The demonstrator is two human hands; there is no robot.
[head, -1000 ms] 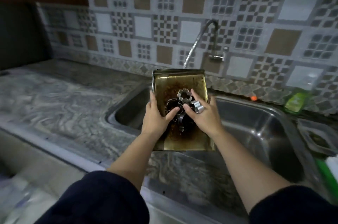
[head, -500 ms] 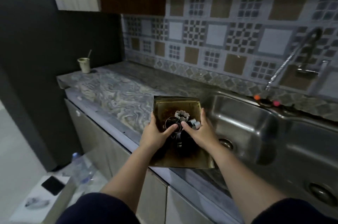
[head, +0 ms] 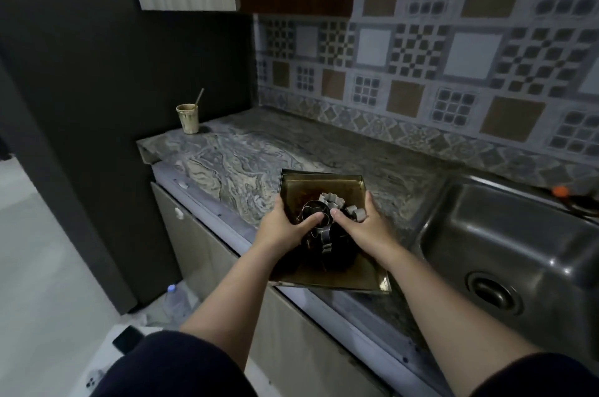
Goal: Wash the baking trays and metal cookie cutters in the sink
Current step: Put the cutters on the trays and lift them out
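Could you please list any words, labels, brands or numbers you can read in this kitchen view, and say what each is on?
None can be read. The stacked baking trays, cookie cutters, cup and sink show no markings; the plastic bottle on the floor is too blurred to tell.

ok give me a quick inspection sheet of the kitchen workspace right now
surface: grey marbled countertop, steel sink at its right end, basin looks dry.
job's things: stacked baking trays held above the counter edge, left of the sink; metal cookie cutters piled in the top tray.
clutter: cup with a stick in it at the counter's far left corner; plastic bottle on the floor.
grips: left hand and right hand each hold a tray side, thumbs on the cutters.
cables: nothing seen.
surroundings: patterned wall tiles, dark wall left, cabinets below.
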